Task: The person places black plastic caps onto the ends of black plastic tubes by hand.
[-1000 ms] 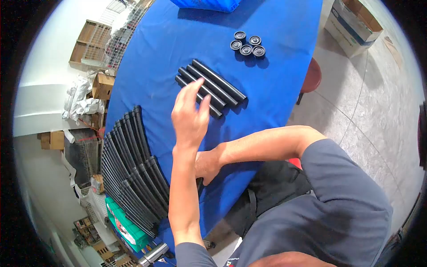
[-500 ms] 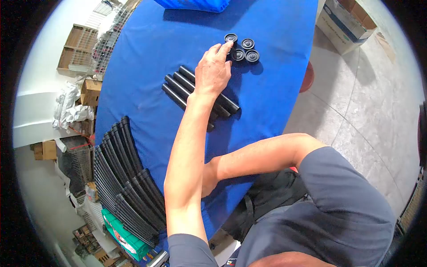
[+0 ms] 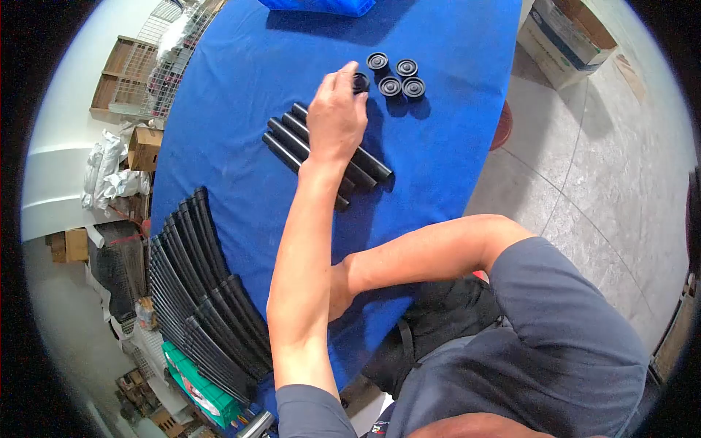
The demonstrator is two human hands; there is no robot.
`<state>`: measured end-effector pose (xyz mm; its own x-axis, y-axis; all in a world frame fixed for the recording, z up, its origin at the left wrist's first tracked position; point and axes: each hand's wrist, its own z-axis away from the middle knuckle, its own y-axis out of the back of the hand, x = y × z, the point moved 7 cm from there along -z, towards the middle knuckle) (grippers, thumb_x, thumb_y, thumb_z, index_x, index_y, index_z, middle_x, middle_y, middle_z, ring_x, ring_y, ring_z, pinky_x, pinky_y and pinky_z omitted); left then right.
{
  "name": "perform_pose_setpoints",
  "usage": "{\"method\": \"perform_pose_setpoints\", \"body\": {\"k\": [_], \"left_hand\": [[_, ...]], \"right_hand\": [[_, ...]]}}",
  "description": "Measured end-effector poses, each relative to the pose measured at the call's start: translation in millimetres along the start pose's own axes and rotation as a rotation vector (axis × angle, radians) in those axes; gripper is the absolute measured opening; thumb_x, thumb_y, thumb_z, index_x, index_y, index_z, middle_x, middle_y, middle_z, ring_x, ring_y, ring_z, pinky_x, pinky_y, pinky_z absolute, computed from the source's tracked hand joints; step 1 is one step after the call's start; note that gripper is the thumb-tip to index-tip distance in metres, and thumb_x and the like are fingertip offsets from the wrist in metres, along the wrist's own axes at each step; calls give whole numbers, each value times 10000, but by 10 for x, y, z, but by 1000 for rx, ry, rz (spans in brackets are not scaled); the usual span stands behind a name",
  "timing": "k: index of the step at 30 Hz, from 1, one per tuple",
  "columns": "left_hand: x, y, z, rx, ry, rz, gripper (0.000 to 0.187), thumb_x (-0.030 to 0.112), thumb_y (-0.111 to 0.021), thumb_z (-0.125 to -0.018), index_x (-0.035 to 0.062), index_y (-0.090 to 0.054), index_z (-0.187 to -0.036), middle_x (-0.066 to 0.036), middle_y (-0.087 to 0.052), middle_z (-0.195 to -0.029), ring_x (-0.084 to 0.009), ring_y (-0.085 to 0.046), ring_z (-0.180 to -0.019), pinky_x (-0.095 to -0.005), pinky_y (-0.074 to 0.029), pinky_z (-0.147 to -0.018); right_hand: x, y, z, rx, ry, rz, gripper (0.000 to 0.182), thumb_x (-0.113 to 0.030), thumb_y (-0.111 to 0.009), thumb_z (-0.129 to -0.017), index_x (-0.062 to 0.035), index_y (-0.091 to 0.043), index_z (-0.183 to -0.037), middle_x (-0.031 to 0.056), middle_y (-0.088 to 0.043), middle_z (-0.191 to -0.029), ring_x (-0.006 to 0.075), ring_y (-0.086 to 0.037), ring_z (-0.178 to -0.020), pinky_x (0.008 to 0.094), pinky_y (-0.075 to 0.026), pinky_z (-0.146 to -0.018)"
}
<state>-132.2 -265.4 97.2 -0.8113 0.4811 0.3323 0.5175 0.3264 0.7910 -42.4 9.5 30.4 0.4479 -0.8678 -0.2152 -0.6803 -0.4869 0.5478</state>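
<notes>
My left hand [image 3: 337, 120] is closed on a black round cap [image 3: 361, 82], its fingers and thumb at the cap's edge. Just right of it, several matching black caps [image 3: 391, 87] with ringed faces stand in a cluster on the blue cloth. Beneath my left hand and wrist lie several short black tubes [image 3: 283, 152], side by side and partly covered. My right hand [image 3: 340, 292] is by the table's near side, behind my left forearm, with its fingers hidden. Whether it holds anything cannot be seen.
A blue-covered table [image 3: 453, 131] extends ahead. Many long black tubes [image 3: 212, 292] lie stacked at the left, near a green box [image 3: 197, 387]. A blue crate [image 3: 321, 6] is at the far edge. A cardboard box [image 3: 566, 40] stands on the floor at right.
My left hand has drawn back slightly to the left, taking one black cap away from the cluster. The right arm stays nearly still.
</notes>
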Motion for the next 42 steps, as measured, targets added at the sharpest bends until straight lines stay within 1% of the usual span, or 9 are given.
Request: {"method": "perform_pose_setpoints", "body": {"k": [3,10,17,23,27,32,36,41,42], "left_hand": [[26,478,150,78,36,-84,497,113,-748,-849,-1,-610,-1313,-194,-629,-1144,-377,-645,-1045,-434,-531,-913],[-305,1587,1437,115,437,-156,386,106,-783,-834,-5,-677,-1188,-146,-644,-1092,-295,-649,-956,-391,-526,-868],[-488,1814,2630,-10,644,-265,402,118,-799,-832,0,-690,-1200,-121,-659,-1066,-252,-662,-944,-367,-531,-863],[-568,1746,2747,-92,783,-184,574,80,-800,-814,11,-615,-1353,-163,-653,-1226,-269,-665,-1064,-376,-537,-940],[-436,1987,2999,84,825,-152,702,83,-786,-825,32,-512,-1468,-182,-620,-1278,-308,-630,-1081,-406,-515,-937],[277,2308,3696,310,904,-172,364,11,-707,-918,-23,-637,-1273,-133,-674,-1229,-203,-648,-1112,-344,-528,-969],[745,2236,3997,86,815,-377,520,81,-815,-821,10,-628,-1300,-187,-669,-1234,-324,-661,-1112,-398,-513,-991],[663,2191,4339,211,1046,-222,460,42,-825,-798,-3,-601,-1197,-122,-661,-1126,-238,-665,-1011,-347,-527,-911],[668,2167,4366,213,1069,-127,444,31,-821,-796,-1,-595,-1178,-100,-651,-1101,-215,-654,-986,-332,-521,-900]], "right_hand": [[136,-71,-117,-77,-154,-308,702,-315,-778,-671,-102,-650,-1328,157,-596,-1418,377,-484,-1360,528,-365,-1145],[92,84,-185,-425,-144,-204,361,-330,-775,-669,-54,-727,-898,140,-691,-1064,347,-610,-1120,502,-467,-952],[74,98,-178,-462,-139,-183,369,-356,-769,-735,-83,-729,-980,111,-689,-1043,303,-612,-1102,477,-462,-935],[58,126,-169,-392,-120,-167,320,-316,-811,-708,-88,-707,-907,75,-662,-974,269,-604,-1054,443,-461,-892],[64,191,-205,-444,-132,-164,310,-325,-770,-731,-93,-713,-929,98,-676,-986,299,-622,-1050,473,-481,-887],[34,213,-215,-394,-122,-181,289,-323,-753,-739,-90,-679,-893,113,-656,-923,320,-651,-954,475,-511,-839],[41,200,-248,-414,-196,-347,282,-225,-746,-805,-67,-618,-1001,140,-644,-927,371,-654,-894,504,-514,-802],[156,243,-327,-372,-494,-765,301,-188,-743,-818,-5,-661,-1043,212,-661,-836,397,-665,-808,453,-506,-707],[164,267,-338,-339,-529,-822,357,-185,-748,-821,-9,-668,-1122,186,-679,-847,327,-678,-779,430,-503,-702]]}}
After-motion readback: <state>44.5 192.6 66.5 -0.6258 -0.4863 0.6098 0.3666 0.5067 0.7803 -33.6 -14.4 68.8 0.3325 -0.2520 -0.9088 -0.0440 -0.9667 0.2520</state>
